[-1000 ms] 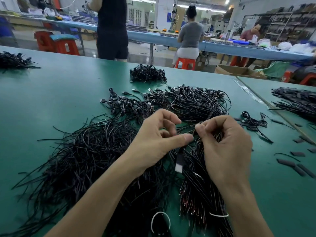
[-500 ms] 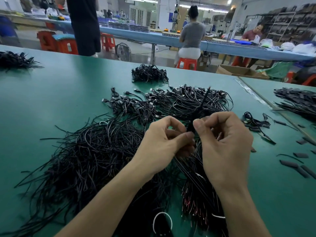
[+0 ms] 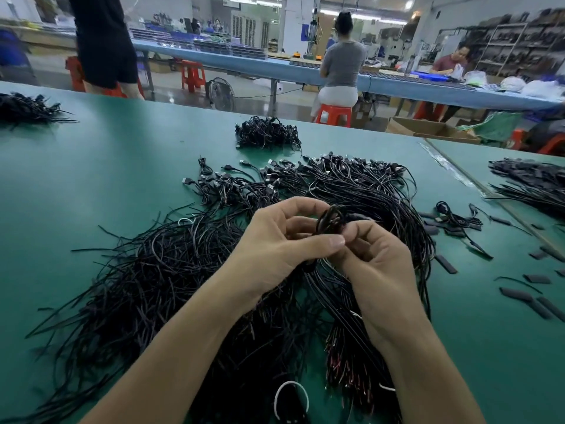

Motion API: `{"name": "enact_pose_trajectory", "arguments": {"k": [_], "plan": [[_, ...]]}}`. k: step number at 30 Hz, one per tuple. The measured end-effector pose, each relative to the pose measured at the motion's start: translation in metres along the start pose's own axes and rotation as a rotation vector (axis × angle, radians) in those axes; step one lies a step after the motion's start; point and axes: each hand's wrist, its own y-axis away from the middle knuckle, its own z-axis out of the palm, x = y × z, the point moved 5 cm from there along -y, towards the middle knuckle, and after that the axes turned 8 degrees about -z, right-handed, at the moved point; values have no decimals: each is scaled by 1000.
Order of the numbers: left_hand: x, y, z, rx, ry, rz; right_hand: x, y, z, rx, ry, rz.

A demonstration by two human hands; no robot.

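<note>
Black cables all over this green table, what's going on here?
A person is working through a big heap of loose black cables on the green table. Just above the heap, the left hand and the right hand together pinch a small coil of black cable, looped into a ring. What looks like a pile of bundled cables sits farther back on the table.
</note>
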Motion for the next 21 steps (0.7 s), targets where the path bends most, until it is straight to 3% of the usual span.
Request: {"name": "enact_pose_trajectory", "arguments": {"k": [7, 10, 12, 15, 18, 21], "plan": [[2, 0, -7, 28, -215, 20, 14, 5, -9, 151, -126, 246], [2, -1, -7, 48, -187, 63, 14, 4, -11, 170, -61, 237], [1, -4, -12, 153, -135, 64, 10, 1, -16, 206, 98, 153], [-5, -17, -35, 448, 18, 24, 9, -2, -24, 234, 355, 83], [-9, -35, -53, 622, -95, -33, 15, -1, -24, 65, 687, 78], [-20, -49, -56, 514, -465, -168, 28, 7, -15, -184, 968, 176]]}}
